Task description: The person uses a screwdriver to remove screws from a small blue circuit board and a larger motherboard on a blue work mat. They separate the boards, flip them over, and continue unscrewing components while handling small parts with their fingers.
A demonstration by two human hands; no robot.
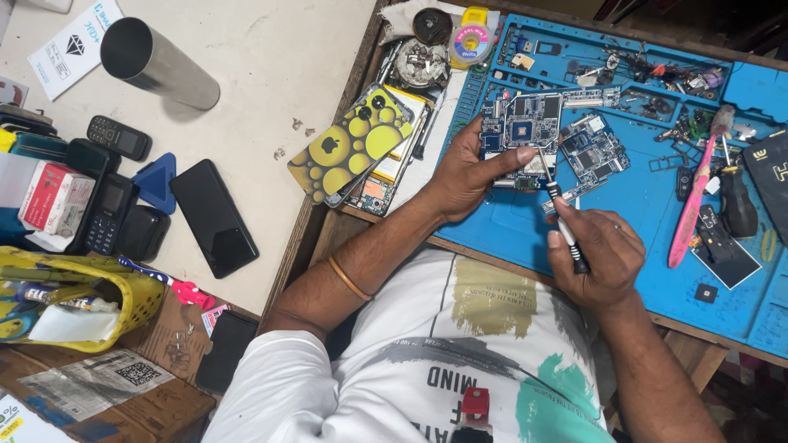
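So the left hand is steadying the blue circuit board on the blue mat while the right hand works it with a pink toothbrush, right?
Not quite. In the head view, the right hand holds a thin black-and-silver screwdriver, not the pink toothbrush, which lies untouched on the blue mat. The left hand does steady the blue circuit board.

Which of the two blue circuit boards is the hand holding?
The bigger, squarer circuit board, the one further left on the blue mat. The left hand grips it. The smaller board lies untouched, tilted, beside it.
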